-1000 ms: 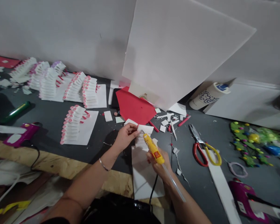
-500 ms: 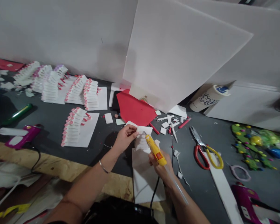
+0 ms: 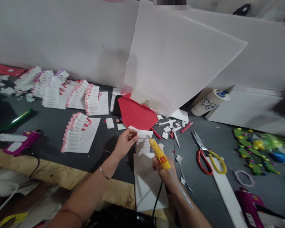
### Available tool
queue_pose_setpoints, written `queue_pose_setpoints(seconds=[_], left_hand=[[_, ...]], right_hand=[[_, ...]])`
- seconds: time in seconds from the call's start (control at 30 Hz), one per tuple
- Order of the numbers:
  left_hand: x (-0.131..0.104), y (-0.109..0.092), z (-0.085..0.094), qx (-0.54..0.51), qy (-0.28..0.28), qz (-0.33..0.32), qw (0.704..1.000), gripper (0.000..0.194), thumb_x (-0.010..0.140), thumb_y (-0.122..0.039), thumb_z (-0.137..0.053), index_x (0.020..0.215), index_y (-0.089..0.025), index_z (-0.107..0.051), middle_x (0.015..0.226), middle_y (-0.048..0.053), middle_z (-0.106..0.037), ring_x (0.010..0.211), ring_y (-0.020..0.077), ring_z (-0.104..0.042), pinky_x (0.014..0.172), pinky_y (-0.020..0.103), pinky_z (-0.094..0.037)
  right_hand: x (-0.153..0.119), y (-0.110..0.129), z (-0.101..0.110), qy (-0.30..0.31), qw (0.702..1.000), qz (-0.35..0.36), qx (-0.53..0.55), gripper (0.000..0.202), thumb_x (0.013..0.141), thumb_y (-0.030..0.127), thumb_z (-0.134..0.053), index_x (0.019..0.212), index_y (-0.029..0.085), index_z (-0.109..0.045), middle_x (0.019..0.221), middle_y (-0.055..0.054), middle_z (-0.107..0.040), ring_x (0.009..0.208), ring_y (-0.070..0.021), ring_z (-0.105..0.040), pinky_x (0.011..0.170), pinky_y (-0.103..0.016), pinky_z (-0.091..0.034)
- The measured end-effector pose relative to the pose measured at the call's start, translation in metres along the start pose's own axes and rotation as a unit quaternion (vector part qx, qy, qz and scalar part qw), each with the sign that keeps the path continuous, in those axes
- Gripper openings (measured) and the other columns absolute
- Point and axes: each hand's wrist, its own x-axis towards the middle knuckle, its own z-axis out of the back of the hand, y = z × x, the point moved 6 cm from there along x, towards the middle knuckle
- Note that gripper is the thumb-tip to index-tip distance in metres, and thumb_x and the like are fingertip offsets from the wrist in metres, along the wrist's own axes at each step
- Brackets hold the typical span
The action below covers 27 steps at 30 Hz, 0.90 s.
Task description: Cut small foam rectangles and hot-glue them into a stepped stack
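My right hand (image 3: pixel 165 169) is wrapped round a yellow hot glue gun (image 3: pixel 159 154), with a clear glue stick (image 3: pixel 185 198) poking out of its back end. The gun's nozzle points at the right part of a small white card strip (image 3: pixel 144 134). My left hand (image 3: pixel 126 141) pinches that strip at its left side with thumb and fingers. Below the strip, several overlapping white pieces (image 3: pixel 142 147) form a stepped stack on a white sheet (image 3: pixel 148 190). Whether the nozzle touches the strip I cannot tell.
Finished-looking stepped card pieces with pink tips (image 3: pixel 72 134) lie to the left. Red-and-yellow scissors (image 3: pixel 207 158) and a white strip (image 3: pixel 228 193) lie right. Purple glue guns (image 3: pixel 23 142) sit at both sides. A red sheet (image 3: pixel 137 113) and paper scraps lie ahead, below a leaning white board (image 3: pixel 175 57).
The nozzle has shifted slightly to the right along the white strip. My left hand keeps its pinch on the strip. The whole view has shifted a little.
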Motion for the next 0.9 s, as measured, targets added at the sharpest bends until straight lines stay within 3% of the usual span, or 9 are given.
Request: queue_pose_setpoints(seconds=[0.47, 0.7, 0.8, 0.9], left_hand=[[0.001, -0.001, 0.002, -0.015, -0.005, 0.004, 1.0, 0.029, 0.067, -0.034, -0.077, 0.083, -0.018, -0.059, 0.074, 0.0, -0.067, 0.072, 0.0142, -0.065, 0.068, 0.026, -0.05], [0.005, 0.0, 0.008, -0.049, -0.042, 0.014, 0.998, 0.03, 0.064, -0.033, -0.079, 0.081, -0.018, -0.059, 0.073, -0.001, -0.066, 0.069, 0.012, -0.062, 0.066, 0.023, -0.049], [0.003, 0.006, 0.001, -0.094, -0.024, 0.058, 0.994, 0.033, 0.062, -0.035, -0.08, 0.081, -0.019, -0.058, 0.072, -0.002, -0.064, 0.065, 0.0119, -0.06, 0.062, 0.024, -0.05], [-0.003, 0.014, -0.014, -0.143, 0.016, 0.109, 0.984, 0.036, 0.061, -0.036, -0.083, 0.081, -0.019, -0.057, 0.07, -0.003, -0.063, 0.063, 0.0117, -0.06, 0.06, 0.024, -0.05]], right_hand=[[0.003, 0.004, 0.001, -0.016, 0.999, -0.039, 0.026, 0.042, 0.08, 0.06, -0.061, 0.063, 0.022, -0.054, 0.048, 0.001, -0.057, 0.042, -0.0127, -0.055, 0.042, -0.023, -0.044], [0.01, -0.001, 0.012, -0.047, 0.998, -0.046, 0.023, 0.047, 0.083, 0.061, -0.055, 0.057, 0.022, -0.051, 0.048, 0.001, -0.054, 0.045, -0.0134, -0.054, 0.047, -0.025, -0.044], [0.018, 0.003, 0.025, -0.088, 0.994, -0.029, 0.055, 0.039, 0.083, 0.057, -0.057, 0.068, 0.022, -0.053, 0.061, 0.0, -0.06, 0.048, -0.0122, -0.054, 0.05, -0.026, -0.045], [0.026, -0.001, 0.029, -0.091, 0.986, -0.015, 0.139, 0.036, 0.076, 0.055, -0.068, 0.084, 0.024, -0.051, 0.087, -0.003, -0.067, 0.055, -0.0126, -0.057, 0.051, -0.026, -0.047]])
